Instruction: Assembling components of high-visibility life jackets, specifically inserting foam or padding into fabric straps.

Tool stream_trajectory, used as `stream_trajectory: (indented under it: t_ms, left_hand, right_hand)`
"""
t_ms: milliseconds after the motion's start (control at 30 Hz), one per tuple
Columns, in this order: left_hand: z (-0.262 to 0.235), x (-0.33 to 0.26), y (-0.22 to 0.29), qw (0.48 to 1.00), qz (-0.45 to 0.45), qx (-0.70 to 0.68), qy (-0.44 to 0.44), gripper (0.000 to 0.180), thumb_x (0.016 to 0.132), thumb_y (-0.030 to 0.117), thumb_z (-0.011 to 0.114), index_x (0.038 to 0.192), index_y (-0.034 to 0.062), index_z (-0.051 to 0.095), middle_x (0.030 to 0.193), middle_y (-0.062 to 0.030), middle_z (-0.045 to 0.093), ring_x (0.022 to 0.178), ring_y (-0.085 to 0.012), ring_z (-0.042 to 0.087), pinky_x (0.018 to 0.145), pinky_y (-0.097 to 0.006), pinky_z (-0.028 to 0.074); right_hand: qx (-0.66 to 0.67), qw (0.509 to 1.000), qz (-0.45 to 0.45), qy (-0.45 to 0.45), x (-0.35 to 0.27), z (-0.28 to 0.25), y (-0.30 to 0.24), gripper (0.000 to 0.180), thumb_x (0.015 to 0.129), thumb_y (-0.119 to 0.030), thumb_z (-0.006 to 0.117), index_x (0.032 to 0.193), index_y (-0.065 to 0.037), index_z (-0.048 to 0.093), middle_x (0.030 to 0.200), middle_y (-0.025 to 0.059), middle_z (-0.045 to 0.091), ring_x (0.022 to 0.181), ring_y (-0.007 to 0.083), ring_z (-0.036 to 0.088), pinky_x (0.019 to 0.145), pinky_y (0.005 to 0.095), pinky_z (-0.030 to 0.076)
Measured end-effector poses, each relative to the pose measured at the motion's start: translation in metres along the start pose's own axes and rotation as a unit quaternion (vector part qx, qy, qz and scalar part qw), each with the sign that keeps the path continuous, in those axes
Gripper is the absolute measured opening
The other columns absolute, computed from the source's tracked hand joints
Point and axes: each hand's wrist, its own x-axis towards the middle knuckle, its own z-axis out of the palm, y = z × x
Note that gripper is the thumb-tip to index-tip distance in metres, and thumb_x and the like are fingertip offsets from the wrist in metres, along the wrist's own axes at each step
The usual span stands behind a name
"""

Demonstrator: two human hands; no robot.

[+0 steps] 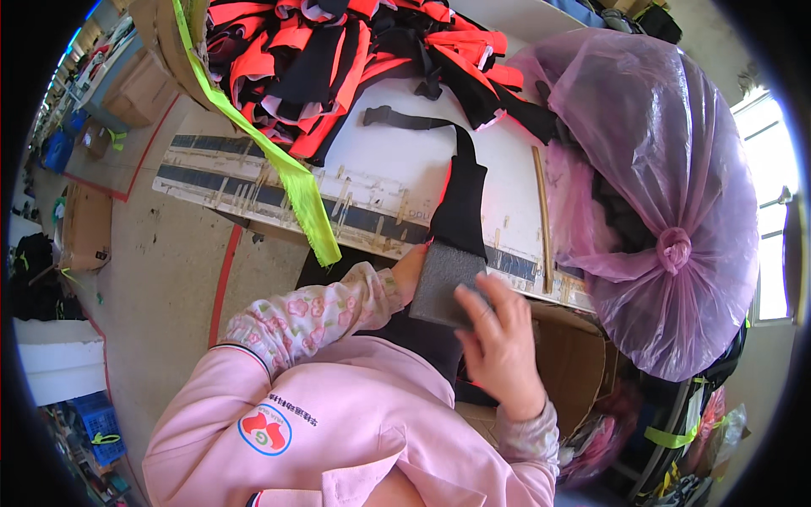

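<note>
Grey pad (441,283): flat, matte, dull-surfaced slab, just below the centre of the frame, at the near edge of the table. Black fabric piece (460,203) meets its upper end, running up the frame with a slip of orange on its left side; you cannot tell whether the pad goes inside it. Narrow black strap (414,120) leaves the fabric's top and bends left across the white surface, its far end holding a dark fitting.

Around you, left to right: brown carton (86,226) on the floor, left of frame; red floor line (225,283); yellow-green strip (283,169) hanging slantwise in front of the table's left part; heap of orange-and-black pieces (338,68), top centre; white table (372,177), front edge worn and taped; thin stick (541,220) lying right of the fabric; knotted purple plastic bag (650,144) bulging over the table's right end, dark contents showing through.

Your left hand (409,272) is at the pad's left edge, closed on it, most fingers hidden behind. Your right hand (503,346) is over the pad's lower right corner, masking it; fingers loosely bent and parted, gripping nothing visible, fingertips blurred; contact you cannot tell.
</note>
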Motion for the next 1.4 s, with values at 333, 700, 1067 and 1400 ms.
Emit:
stream_trajectory:
  t_ms: [333, 700, 1067, 1400]
  left_hand:
    - [0.008, 0.003, -0.014, 0.994, -0.045, -0.057, 0.079, 0.024, 0.09, 0.01, 0.04, 0.102, 0.0044, 0.06, 0.096, -0.0055, 0.063, 0.089, -0.0138, 0.06, 0.08, -0.029, 0.048]
    - [0.032, -0.015, -0.018, 0.946, 0.009, 0.295, 0.135, 0.015, 0.081, 0.008, 0.045, 0.074, 0.0009, 0.057, 0.061, -0.0093, 0.058, 0.042, -0.0189, 0.051, 0.041, -0.029, 0.041]
    - [-0.053, -0.035, -0.079, 0.944, 0.065, 0.297, 0.13, 0.02, 0.085, 0.006, 0.054, 0.104, 0.0099, 0.055, 0.105, -0.0059, 0.058, 0.101, -0.0152, 0.055, 0.086, -0.032, 0.045]
    - [-0.075, -0.02, -0.087, 0.988, 0.14, 0.049, -0.035, 0.032, 0.083, 0.003, 0.057, 0.114, 0.0078, 0.051, 0.109, -0.0084, 0.057, 0.103, -0.0152, 0.053, 0.089, -0.031, 0.043]
  right_hand:
    - [-0.125, 0.991, 0.05, 0.023, 0.012, 0.084, 0.021, 0.053, 0.074, 0.004, 0.045, 0.127, 0.007, 0.036, 0.124, 0.0264, 0.043, 0.117, 0.0389, 0.043, 0.101, 0.0423, 0.034]
    - [-0.183, 0.976, 0.085, -0.075, 0.045, 0.108, 0.077, 0.02, 0.064, -0.006, 0.064, 0.08, -0.003, 0.053, 0.075, 0.0134, 0.057, 0.073, 0.0265, 0.06, 0.065, 0.0345, 0.05]
    - [-0.054, 0.989, 0.079, -0.116, 0.014, 0.123, 0.035, 0.031, 0.067, 0.002, 0.057, 0.096, 0.002, 0.048, 0.082, 0.0193, 0.056, 0.079, 0.0344, 0.057, 0.07, 0.0401, 0.046]
    - [-0.055, 0.993, 0.103, -0.035, 0.005, 0.14, 0.032, 0.03, 0.072, 0.0, 0.05, 0.102, 0.0, 0.052, 0.091, 0.0171, 0.058, 0.085, 0.0337, 0.056, 0.074, 0.0404, 0.044]
